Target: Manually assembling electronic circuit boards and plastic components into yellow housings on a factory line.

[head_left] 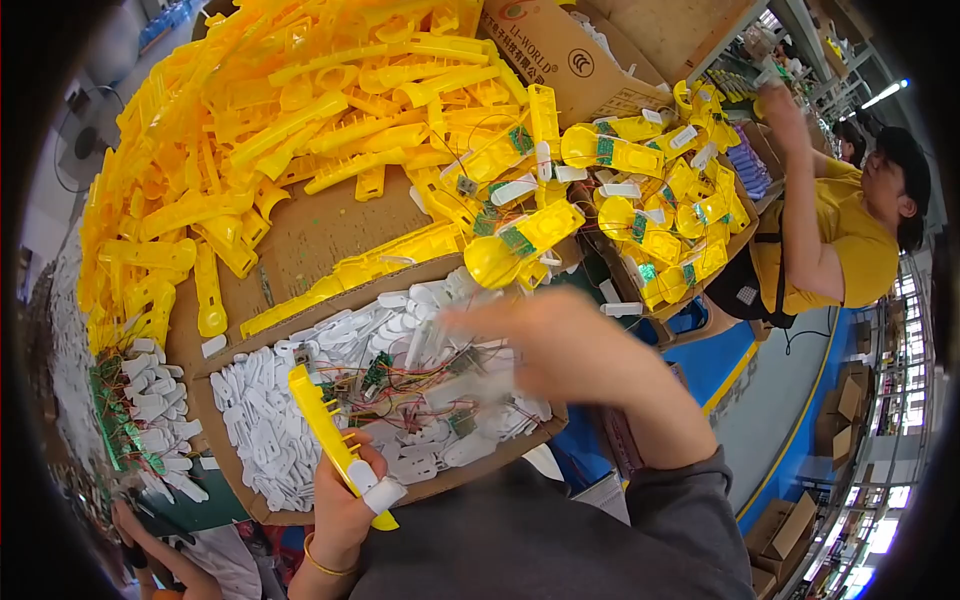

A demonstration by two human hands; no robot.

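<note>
Cardboard tray [480, 468] holds white plastic pieces [270, 430] (wired green boards among them).

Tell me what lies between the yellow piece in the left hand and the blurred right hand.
In the head view, white plastic pieces and small green circuit boards with thin wires lie there, in the cardboard tray.

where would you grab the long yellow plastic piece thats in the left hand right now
Probably by its lower end, as the left hand already does: the yellow plastic handle piece is a long narrow strip slanting up and left over the cardboard tray of white parts. Coming from below, fingers wrapping its narrow width, leaves the upper length free.
</note>
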